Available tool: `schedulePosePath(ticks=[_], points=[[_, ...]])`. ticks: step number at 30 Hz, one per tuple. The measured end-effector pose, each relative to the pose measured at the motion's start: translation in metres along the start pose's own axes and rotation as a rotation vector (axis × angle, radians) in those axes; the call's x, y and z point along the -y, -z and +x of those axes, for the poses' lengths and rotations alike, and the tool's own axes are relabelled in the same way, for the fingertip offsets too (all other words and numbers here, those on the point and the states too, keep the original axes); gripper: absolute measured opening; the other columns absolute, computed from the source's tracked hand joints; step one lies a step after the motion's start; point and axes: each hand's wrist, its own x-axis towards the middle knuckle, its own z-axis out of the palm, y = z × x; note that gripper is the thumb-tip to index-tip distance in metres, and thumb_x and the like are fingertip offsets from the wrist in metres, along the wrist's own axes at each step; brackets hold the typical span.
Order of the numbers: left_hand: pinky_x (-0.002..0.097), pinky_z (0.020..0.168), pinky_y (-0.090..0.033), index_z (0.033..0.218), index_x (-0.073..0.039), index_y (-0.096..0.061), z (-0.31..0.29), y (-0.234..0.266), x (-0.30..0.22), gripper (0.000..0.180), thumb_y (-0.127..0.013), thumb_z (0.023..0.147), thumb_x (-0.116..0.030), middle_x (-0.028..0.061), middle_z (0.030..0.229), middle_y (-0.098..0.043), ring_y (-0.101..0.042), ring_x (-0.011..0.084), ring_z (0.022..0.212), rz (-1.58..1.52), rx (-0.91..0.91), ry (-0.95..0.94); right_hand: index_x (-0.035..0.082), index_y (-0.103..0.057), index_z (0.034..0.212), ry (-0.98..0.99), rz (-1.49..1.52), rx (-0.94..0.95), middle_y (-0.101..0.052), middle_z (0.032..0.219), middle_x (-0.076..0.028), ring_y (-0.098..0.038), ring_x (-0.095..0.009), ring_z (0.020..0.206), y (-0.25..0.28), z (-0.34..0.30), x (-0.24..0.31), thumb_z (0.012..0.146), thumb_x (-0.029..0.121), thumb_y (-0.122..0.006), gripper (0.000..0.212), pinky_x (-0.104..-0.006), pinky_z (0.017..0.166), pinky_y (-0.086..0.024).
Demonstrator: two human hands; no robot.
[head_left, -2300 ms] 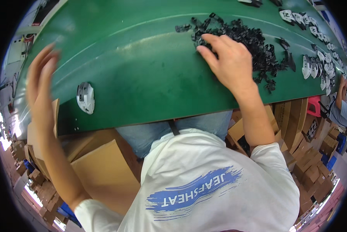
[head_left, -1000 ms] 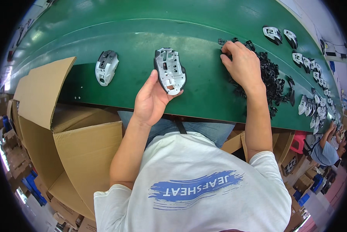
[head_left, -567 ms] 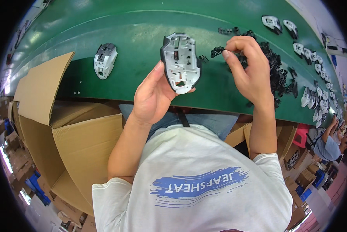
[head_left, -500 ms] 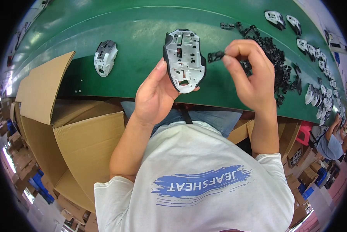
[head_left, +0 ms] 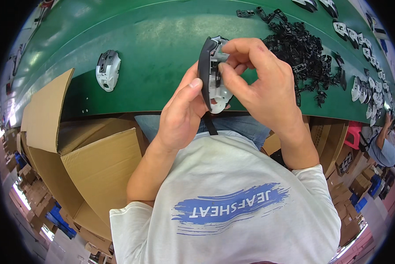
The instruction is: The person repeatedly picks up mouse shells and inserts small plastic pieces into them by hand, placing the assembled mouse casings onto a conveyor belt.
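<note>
My left hand [head_left: 178, 115] grips a white-and-black mouse shell [head_left: 204, 66] by its side. The shell stands tilted on edge, with its black side wall toward the left and its open inner face toward the right. My right hand [head_left: 267, 83] is pinched at that inner face, thumb and forefinger on a small black plastic part [head_left: 217, 75] that sits against the shell's inside. The fingertips partly hide the part, so how it is seated cannot be seen. A heap of similar black plastic parts [head_left: 300, 55] lies beyond my right hand.
Another mouse shell [head_left: 108, 70] lies on the green table [head_left: 158, 39] at the left. More shells [head_left: 364, 92] line the right side. An open cardboard box [head_left: 98, 163] stands at the near left, its flap rising beside the table edge. Another person [head_left: 382, 145] is at the far right.
My right hand has moved left, bringing the black plastic part from beside the mouse shell into it. My left hand has turned the shell from facing up to on edge.
</note>
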Motion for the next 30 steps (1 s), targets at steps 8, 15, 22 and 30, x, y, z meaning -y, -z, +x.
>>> schedulePosePath(ticks=[8,15,22,30], points=[[0.0418,0.116,-0.048,0.168,0.000,-0.029,0.000,-0.002,0.006,0.069,-0.058,0.109,-0.020,0.0140,0.152,-0.055,-0.057,0.0220,0.139,0.090,0.002,-0.037,0.011,-0.070,0.110,0.037,-0.044,-0.081,-0.074,0.079,-0.001,-0.073,-0.017,0.065,-0.016,-0.011,-0.003,0.088,0.004,-0.081,0.026,-0.0318,0.066,-0.052],[0.0389,0.117,-0.048,0.163,0.003,-0.031,0.003,-0.011,0.024,0.064,-0.059,0.106,0.001,0.0170,0.150,-0.058,-0.061,0.0234,0.137,0.471,-0.066,-0.267,0.012,-0.070,0.107,0.195,-0.106,-0.151,-0.075,0.081,-0.002,-0.071,-0.018,0.064,-0.019,-0.017,-0.012,0.088,0.006,-0.082,0.023,-0.0321,0.064,-0.049],[0.0363,0.113,-0.051,0.162,0.003,-0.033,0.008,0.001,0.031,0.058,-0.055,0.108,0.001,0.0153,0.142,-0.063,-0.063,0.0223,0.135,0.258,-0.144,-0.176,0.011,-0.069,0.106,-0.136,0.116,0.011,-0.077,0.085,-0.001,-0.076,-0.018,0.073,-0.020,-0.024,-0.011,0.089,0.007,-0.080,0.020,-0.0331,0.067,-0.052],[0.0377,0.114,-0.050,0.161,0.003,-0.036,0.008,-0.007,0.030,0.061,-0.056,0.103,0.002,0.0158,0.142,-0.063,-0.065,0.0240,0.133,0.407,-0.120,-0.212,0.011,-0.069,0.105,0.035,-0.112,-0.007,-0.077,0.088,0.000,-0.075,-0.018,0.072,-0.012,-0.024,-0.006,0.087,0.003,-0.078,0.022,-0.0348,0.073,-0.052]])
